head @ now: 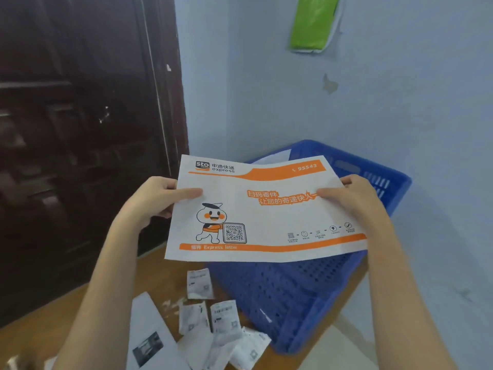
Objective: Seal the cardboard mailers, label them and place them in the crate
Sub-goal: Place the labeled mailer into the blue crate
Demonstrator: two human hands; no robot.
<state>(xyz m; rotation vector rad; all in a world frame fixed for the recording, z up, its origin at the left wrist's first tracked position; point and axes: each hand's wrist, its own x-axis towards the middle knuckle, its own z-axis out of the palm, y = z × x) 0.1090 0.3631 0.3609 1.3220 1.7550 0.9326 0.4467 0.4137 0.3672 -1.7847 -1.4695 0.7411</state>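
Note:
A white and orange cardboard mailer [266, 217] printed with a cartoon figure and a QR code is held flat in the air above the blue plastic crate [293, 297]. My left hand [157, 201] grips its left edge, thumb on top. My right hand [354, 201] grips its right edge the same way. Another white mailer [272, 157] shows inside the crate behind the held one. Several white shipping labels [213, 316] lie loose on the wooden table [88, 300] below the mailer.
The crate sits at the table's right end, against a pale blue wall [320, 89]. A dark wooden door [80, 129] stands at the left. A white printed sheet [149, 340] lies near the table's front. A green item [312, 22] hangs on the wall.

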